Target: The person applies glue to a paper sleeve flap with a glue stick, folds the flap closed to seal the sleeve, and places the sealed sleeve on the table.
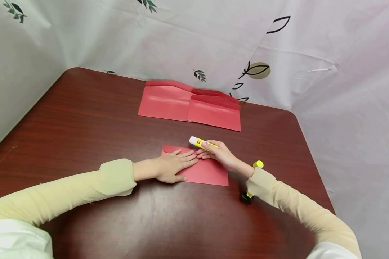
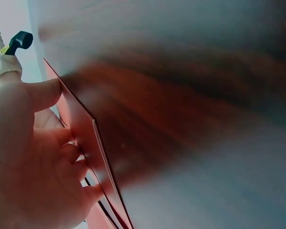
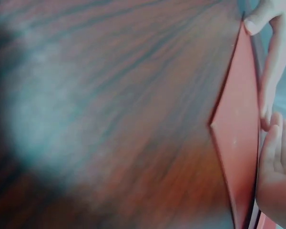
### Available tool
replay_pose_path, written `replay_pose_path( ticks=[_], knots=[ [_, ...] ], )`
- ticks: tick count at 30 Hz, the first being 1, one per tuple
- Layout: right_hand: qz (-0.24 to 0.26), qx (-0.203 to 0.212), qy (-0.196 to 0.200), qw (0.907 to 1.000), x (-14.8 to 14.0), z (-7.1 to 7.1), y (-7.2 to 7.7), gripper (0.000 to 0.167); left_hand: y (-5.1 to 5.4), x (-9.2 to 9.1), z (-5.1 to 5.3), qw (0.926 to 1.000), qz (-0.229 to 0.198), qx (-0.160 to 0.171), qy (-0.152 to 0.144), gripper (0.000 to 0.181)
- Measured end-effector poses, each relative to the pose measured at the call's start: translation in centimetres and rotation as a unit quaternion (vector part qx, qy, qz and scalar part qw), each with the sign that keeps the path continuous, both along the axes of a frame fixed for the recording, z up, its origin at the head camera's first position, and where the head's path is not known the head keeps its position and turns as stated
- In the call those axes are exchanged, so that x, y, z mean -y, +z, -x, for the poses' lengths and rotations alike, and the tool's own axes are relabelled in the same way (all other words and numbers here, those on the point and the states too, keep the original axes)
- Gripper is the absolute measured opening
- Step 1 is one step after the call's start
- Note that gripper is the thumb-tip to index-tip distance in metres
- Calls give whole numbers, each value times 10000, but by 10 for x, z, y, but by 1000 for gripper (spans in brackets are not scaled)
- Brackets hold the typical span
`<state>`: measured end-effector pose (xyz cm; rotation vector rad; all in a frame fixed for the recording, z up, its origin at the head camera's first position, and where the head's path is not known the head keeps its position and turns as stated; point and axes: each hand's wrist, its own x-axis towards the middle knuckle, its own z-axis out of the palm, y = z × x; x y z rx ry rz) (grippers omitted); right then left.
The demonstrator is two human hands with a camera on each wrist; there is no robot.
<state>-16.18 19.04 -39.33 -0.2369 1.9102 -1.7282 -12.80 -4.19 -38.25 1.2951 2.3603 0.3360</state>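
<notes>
A red envelope (image 1: 210,175) lies on the table in front of the person, its flap edge on the far side. The left hand (image 1: 173,168) rests flat on its left part, fingers spread and thumb near the close edge. In the right hand (image 1: 223,155), a yellow glue stick (image 1: 198,142) with a white end is held under the thumb, pointing left. That hand's straight fingers touch the envelope near the left fingertips. From low down, the left wrist view shows the left thumb (image 2: 45,94) at the envelope's edge. Only a sliver of yellow shows by the right palm in the right wrist view.
Two more red envelopes (image 1: 163,104) with raised flaps lie overlapping at the table's far edge. Beside the right cuff are a round yellow piece (image 1: 258,164) and a small black device (image 1: 246,198). Patterned white sheeting (image 1: 168,39) hangs behind the brown table (image 1: 84,118).
</notes>
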Motion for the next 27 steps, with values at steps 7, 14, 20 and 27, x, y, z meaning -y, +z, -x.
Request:
replay_pose_path(
  ticks=[7,14,20,27],
  knots=[
    [-59,-81,-24,9999,0,-2,-6,35,-2,7,3,9997,-185,78,-111,71],
    [-266,-193,22,9995,2,-4,-4,37,0,14,1,9995,-233,213,63,73],
    [-450,-324,59,9984,0,-4,-3,34,-3,24,-2,9994,-164,89,285,73],
    [-451,-426,94,9980,-3,-5,-3,31,-4,34,-2,9989,-182,107,407,73]
  ],
)
